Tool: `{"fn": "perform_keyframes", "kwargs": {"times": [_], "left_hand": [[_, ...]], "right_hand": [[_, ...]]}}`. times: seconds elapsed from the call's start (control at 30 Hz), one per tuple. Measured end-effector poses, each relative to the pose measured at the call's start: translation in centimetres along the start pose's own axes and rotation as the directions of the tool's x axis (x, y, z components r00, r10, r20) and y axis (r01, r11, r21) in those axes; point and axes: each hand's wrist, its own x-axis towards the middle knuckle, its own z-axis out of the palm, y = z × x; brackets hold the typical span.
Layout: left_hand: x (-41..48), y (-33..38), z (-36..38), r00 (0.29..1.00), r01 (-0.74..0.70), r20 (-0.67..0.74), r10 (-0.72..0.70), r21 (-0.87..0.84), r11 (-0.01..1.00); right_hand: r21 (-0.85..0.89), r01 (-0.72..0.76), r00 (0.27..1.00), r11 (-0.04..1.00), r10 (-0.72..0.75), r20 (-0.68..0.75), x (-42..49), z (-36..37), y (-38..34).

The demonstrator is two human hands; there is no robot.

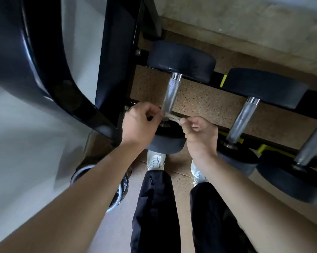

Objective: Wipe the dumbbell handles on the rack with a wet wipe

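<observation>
Currently pinching twisted wet wipe (172, 117) at both tails: fingers of left hand (141, 123) curled on one, right hand (199, 133) on other. Looped round near end of leftmost dumbbell handle (171, 92), left end of rack (215, 81). Long axis running away from both hands, equally near.

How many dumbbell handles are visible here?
3. The leftmost handle, with the wipe at its near end; the middle handle to its right; the third handle at the right edge. More may lie off-frame.
</observation>
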Motion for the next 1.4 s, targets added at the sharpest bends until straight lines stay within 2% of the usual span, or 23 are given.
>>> {"fn": "perform_keyframes", "kwargs": {"times": [0.1, 0.2, 0.4, 0.5, 0.63, 0.73, 0.83, 0.93, 1.03, 1.13, 1.2, 1.3, 1.4], "left_hand": [[-3.2, 0.9, -0.3, 0.999, -0.001, -0.054, -0.005, -0.101, 0.995], [-6.7, 2.8, -0.3, 0.992, 0.071, -0.085, -0.092, -0.222, 0.972], [-12.9, 8.6, -0.7, 0.972, 0.155, -0.096, -0.216, -0.432, 0.889], [-15.6, 11.1, -1.0, 0.964, 0.173, -0.098, -0.245, -0.466, 0.868], [-18.4, 13.7, -2.0, 0.938, 0.221, -0.069, -0.340, -0.637, 0.739], [-20.2, 14.2, -2.9, 0.921, 0.245, -0.015, -0.390, -0.756, 0.608], [-22.8, 12.7, -3.6, 0.913, 0.298, 0.074, -0.402, -0.793, 0.532], [-25.3, 9.5, -4.2, 0.901, 0.347, 0.112, -0.420, -0.767, 0.540], [-27.1, 5.3, -4.7, 0.870, 0.360, 0.079, -0.486, -0.776, 0.518], [-29.5, 0.8, -5.8, 0.811, 0.403, 0.094, -0.577, -0.805, 0.435], [-30.9, -2.0, -6.4, 0.783, 0.433, 0.129, -0.609, -0.816, 0.383], [-32.5, -6.0, -7.2, 0.721, 0.483, 0.147, -0.678, -0.807, 0.339], [-33.2, -9.1, -8.3, 0.677, 0.469, 0.130, -0.725, -0.834, 0.289]], "right_hand": [[0.113, -0.055, 0.994, 0.992, 0.044, 0.101, -2.1, -2.3, -0.3], [0.168, -0.071, 0.983, 0.983, 0.041, 0.178, -4.0, -4.7, -1.8], [0.140, -0.092, 0.944, 0.986, 0.042, 0.327, -7.7, -9.4, -5.7], [0.142, -0.080, 0.929, 0.987, 0.022, 0.369, -9.6, -11.8, -7.9], [0.141, -0.028, 0.918, 0.990, -0.030, 0.395, -11.4, -14.1, -9.7], [0.032, 0.043, 0.896, 0.999, -0.053, 0.441, -12.4, -14.6, -9.7], [-0.062, 0.105, 0.873, 0.993, -0.063, 0.484, -13.7, -13.7, -9.0], [-0.153, 0.145, 0.831, 0.978, -0.037, 0.555, -15.3, -11.5, -7.4], [-0.244, 0.217, 0.747, 0.945, 0.000, 0.664, -16.9, -8.4, -5.4], [-0.334, 0.317, 0.613, 0.888, 0.076, 0.786, -19.0, -4.6, -3.0], [-0.358, 0.372, 0.556, 0.856, 0.104, 0.825, -20.3, -2.1, -1.5], [-0.385, 0.407, 0.525, 0.829, 0.133, 0.841, -22.1, 1.7, 0.8], [-0.426, 0.392, 0.563, 0.815, 0.154, 0.812, -23.6, 5.9, 2.6]]}}
